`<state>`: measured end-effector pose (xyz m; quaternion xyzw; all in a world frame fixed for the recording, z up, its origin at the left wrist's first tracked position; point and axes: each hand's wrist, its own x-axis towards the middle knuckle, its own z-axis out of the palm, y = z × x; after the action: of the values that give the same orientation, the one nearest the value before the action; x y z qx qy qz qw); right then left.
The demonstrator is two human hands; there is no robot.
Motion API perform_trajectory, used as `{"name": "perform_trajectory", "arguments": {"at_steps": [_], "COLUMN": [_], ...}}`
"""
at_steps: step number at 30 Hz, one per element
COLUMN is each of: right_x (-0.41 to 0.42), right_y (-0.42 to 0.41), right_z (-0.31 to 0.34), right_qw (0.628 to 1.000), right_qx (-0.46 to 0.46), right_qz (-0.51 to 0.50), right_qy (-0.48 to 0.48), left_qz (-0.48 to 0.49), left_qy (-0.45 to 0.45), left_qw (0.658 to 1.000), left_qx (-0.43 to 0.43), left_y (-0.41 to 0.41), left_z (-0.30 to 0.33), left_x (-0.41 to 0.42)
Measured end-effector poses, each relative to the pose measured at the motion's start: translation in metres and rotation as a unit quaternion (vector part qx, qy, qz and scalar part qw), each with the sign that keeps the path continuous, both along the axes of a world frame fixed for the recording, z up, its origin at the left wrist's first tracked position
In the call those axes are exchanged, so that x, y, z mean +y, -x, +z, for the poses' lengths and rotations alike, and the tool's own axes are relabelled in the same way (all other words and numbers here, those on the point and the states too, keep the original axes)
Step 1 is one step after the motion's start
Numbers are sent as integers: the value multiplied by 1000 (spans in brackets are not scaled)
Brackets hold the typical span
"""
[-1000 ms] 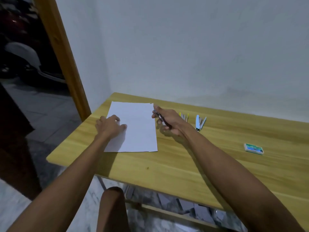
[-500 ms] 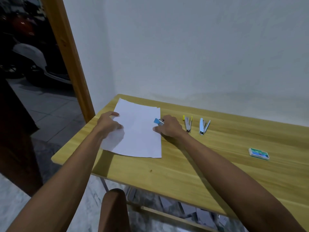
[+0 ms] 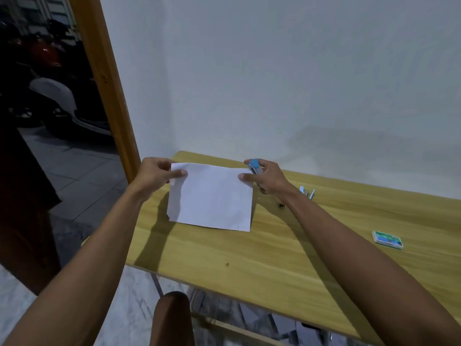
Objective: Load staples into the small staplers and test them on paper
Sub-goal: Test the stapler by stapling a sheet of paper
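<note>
The sheet of paper [image 3: 212,196] was held up over the wooden table [image 3: 249,258], its top edge raised toward the wall and its bottom edge hanging just above the tabletop. The left hand [image 3: 154,176] pinched the paper's upper left corner, thumb on the near face and the other fingers curled behind it. The right hand [image 3: 264,178] had the paper's upper right corner under its thumb, and the same hand's fingers were closed around a small blue stapler [image 3: 255,166], whose blue end stuck up just beside that corner of the paper. I could not tell whether the stapler's mouth was actually over the paper's edge.

To the right of the paper, partly hidden behind the right wrist, another small stapler [image 3: 309,192] with a light blue body lay on the table. Farther right of the paper, well apart from it, a green and white staple box [image 3: 387,240] rested flat on the wood. Left of the paper stood an orange-brown door frame [image 3: 104,78], and below the paper, at the table's near edge, the rounded top of a brown chair back [image 3: 172,318] showed.
</note>
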<state>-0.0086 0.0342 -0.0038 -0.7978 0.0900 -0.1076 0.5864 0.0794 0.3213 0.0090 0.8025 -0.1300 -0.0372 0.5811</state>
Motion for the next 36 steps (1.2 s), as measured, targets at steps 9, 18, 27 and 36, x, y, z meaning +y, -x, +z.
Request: {"name": "perform_trajectory", "arguments": {"at_steps": [9,18,27,36], "right_x": [-5,6,12,22], "right_y": [2,2,-9,-2], "right_z": [13,1,-21,-18], "right_qw": [995,998,985,990], "right_qx": [-94,32,-4,11], "right_qz": [-37,3,-125,-94], "right_qy": [9,-57,-118,-109], "left_qz": [-102,75,-62,-1], "left_qy": [92,198,384,307], "left_qw": [990,975,863,929], "left_qx": [36,69,323,205], "left_y": [3,6,37,59], "left_z": [20,-8,-59,-55], "left_x": [4,-20,-23,-86]}}
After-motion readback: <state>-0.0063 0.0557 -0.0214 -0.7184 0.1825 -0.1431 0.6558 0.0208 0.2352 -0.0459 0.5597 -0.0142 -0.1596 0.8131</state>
